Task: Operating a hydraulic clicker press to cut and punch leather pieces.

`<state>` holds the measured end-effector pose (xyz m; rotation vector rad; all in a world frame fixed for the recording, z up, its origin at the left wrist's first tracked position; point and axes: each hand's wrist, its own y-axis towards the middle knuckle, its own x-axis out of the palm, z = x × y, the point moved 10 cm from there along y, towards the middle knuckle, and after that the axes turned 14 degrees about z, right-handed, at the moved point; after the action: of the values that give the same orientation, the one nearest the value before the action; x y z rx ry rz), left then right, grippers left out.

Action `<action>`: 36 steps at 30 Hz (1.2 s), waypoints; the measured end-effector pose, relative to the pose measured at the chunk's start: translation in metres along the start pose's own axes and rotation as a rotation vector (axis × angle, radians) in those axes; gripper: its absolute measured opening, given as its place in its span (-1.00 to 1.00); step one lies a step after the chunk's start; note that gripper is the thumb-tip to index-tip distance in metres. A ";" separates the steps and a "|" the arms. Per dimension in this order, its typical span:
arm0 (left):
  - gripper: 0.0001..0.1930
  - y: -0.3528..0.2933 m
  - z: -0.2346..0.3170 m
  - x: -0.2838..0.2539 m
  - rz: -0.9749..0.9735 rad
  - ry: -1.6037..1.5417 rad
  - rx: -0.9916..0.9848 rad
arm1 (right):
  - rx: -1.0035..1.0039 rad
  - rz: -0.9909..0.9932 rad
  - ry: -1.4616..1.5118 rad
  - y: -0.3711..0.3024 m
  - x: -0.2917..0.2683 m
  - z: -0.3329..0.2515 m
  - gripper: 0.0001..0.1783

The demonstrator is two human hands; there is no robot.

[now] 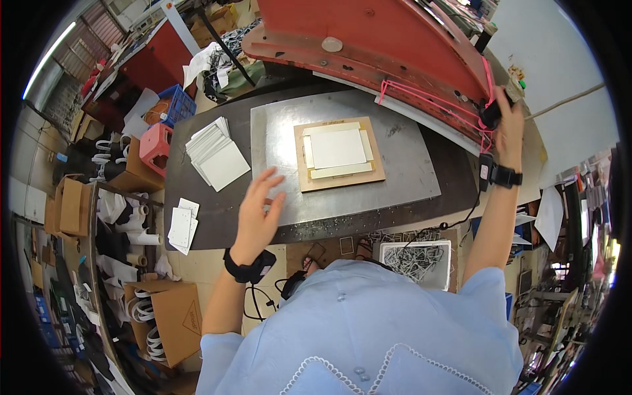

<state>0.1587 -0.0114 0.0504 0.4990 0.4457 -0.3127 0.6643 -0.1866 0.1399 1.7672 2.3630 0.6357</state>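
Note:
My left hand [260, 212] hovers over the left edge of a metal plate [276, 135], its fingers apart and nothing in them. On that plate lies a wooden cutting die [305, 176] with pale padding strips, and a white rectangular sheet [337, 149] rests on top of it. My right hand [509, 131] is up at the right end of a red press arm [368, 49], wrapped round a black handle [490, 116] tied with pink cord. The press arm is swung to the far side, not over the die.
A fanned stack of white sheets [220, 158] lies left of the plate; several punched white pieces [182, 227] sit nearer me. Below the table's front edge, a white bin [449, 266] holds thin frame-shaped scraps. A pink stool [157, 148] and blue crate [178, 105] stand at the left.

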 end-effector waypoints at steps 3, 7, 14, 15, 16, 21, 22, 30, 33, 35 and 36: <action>-0.77 -0.018 0.018 0.019 -0.136 -0.083 0.011 | -0.077 0.102 -0.019 0.003 0.000 0.014 -0.46; -0.78 -0.044 0.031 0.041 -0.394 -0.072 -0.045 | -0.044 0.059 -0.116 0.004 0.003 0.016 -0.40; -0.76 -0.040 0.083 0.059 -0.458 -0.189 0.075 | -0.021 -0.048 -0.176 -0.084 0.007 -0.021 -0.36; -0.75 -0.038 0.093 0.062 -0.448 -0.243 0.092 | -0.066 -0.077 -0.167 -0.100 0.008 -0.031 -0.37; -0.74 -0.036 0.102 0.063 -0.433 -0.294 0.103 | -0.058 -0.148 -0.148 -0.116 0.014 -0.038 -0.35; -0.65 -0.019 0.138 0.059 -0.407 -0.414 0.159 | -0.064 -0.329 -0.130 -0.164 0.007 -0.074 -0.34; -0.62 -0.017 0.143 0.058 -0.410 -0.469 0.140 | -0.082 -0.244 -0.166 -0.145 -0.007 -0.076 -0.36; -0.15 0.011 0.192 0.041 -0.110 -0.488 0.366 | -0.321 0.171 -0.289 -0.026 -0.030 -0.076 -0.40; -0.33 0.007 0.176 0.050 -0.246 -0.965 -0.081 | -0.070 0.033 0.061 -0.022 0.008 -0.047 -0.47; -0.57 0.006 0.160 0.026 -0.139 -1.009 -0.124 | -0.074 0.052 0.161 -0.040 0.016 -0.058 -0.47; -0.56 0.007 0.156 0.013 -0.061 -1.017 -0.103 | -0.072 0.062 0.215 -0.050 0.019 -0.061 -0.47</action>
<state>0.2242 -0.0894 0.1690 0.1762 -0.5106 -0.5507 0.5933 -0.1959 0.1784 1.8306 2.3908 0.9522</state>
